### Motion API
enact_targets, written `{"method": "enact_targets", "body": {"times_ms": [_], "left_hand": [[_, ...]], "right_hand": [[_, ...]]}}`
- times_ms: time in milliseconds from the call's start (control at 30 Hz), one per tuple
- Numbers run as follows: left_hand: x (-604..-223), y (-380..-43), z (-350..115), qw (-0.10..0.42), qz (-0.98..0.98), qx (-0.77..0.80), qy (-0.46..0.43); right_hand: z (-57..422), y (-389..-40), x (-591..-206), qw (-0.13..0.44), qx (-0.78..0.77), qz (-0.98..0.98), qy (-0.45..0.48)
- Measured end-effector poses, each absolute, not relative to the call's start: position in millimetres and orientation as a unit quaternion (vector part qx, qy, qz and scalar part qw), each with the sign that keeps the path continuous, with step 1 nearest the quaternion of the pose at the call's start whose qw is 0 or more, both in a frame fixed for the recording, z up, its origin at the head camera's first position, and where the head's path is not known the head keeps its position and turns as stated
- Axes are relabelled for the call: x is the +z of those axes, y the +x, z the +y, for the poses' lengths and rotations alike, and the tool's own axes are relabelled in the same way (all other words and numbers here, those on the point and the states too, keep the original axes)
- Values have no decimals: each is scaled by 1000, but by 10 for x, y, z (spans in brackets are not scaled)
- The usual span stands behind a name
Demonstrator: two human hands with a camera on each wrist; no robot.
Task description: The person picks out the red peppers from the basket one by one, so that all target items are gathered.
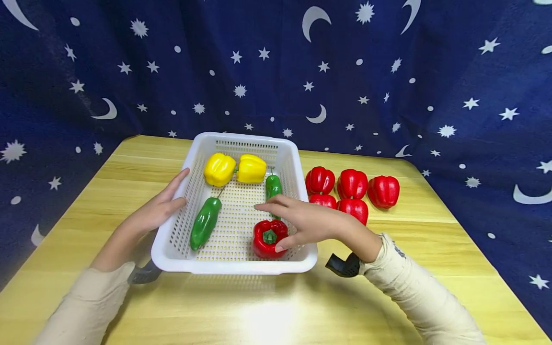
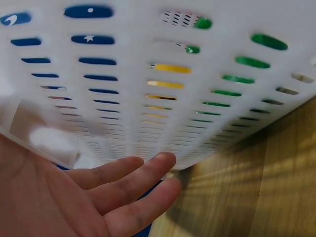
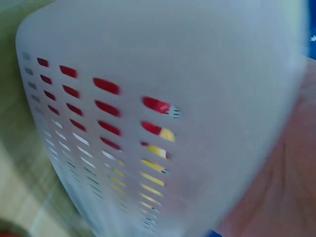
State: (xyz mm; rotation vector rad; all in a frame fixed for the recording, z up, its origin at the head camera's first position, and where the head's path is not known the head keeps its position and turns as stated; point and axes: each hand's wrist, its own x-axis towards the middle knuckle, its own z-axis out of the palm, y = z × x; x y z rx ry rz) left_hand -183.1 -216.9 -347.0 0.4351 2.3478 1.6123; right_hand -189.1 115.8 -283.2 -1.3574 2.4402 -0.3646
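A white perforated basket (image 1: 236, 267) stands on the table, holding two yellow bell peppers (image 1: 252, 168), two long green peppers (image 1: 206, 224) and one red bell pepper (image 1: 262, 243). At its left rim is my left hand (image 1: 161, 207), thumb and index fingertips over the edge. The left wrist view shows its other fingers (image 2: 143, 190) loosely extended outside the basket wall. My right hand (image 1: 308, 219) reaches over the right rim with fingers spread. Its thumb overlaps the red pepper in the head view; contact is unclear. That hand partly covers one green pepper.
Several more red bell peppers (image 1: 384, 191) sit in a cluster on the wooden table (image 1: 431, 249), right of the basket. Behind the table hangs a dark blue cloth (image 1: 258, 105) with moons and stars.
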Motion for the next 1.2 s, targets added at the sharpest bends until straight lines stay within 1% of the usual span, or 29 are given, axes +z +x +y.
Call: {"method": "enact_targets", "body": {"times_ms": [67, 233, 333, 533, 667, 800, 967, 1100, 1200], "left_hand": [[-3477, -1835, -2170, 129, 806, 558, 153], [-3490, -1844, -2171, 128, 804, 560, 152], [-3492, -1851, -2167, 129, 805, 559, 149], [-3483, -1855, -2169, 129, 803, 563, 149], [-3476, -1857, -2168, 129, 802, 564, 148], [-3465, -1857, -2168, 127, 803, 564, 146], [-3459, -1851, -2172, 129, 803, 564, 145], [-3464, -1847, -2168, 132, 800, 566, 145], [-3466, -1850, -2163, 133, 798, 569, 148]], "right_hand": [[1116, -1913, -2866, 164, -126, 855, -476], [1058, -2010, -2933, 147, -111, 872, -453], [1036, -2080, -2964, 120, -106, 883, -440], [1010, -2194, -3033, 41, -93, 907, -409], [1023, -2225, -3069, 26, -104, 915, -390], [1026, -2201, -3079, 47, -122, 911, -392], [979, -2127, -3070, 79, -104, 893, -431], [932, -2063, -3069, 132, -81, 882, -446], [907, -2023, -3079, 173, -47, 880, -439]]}}
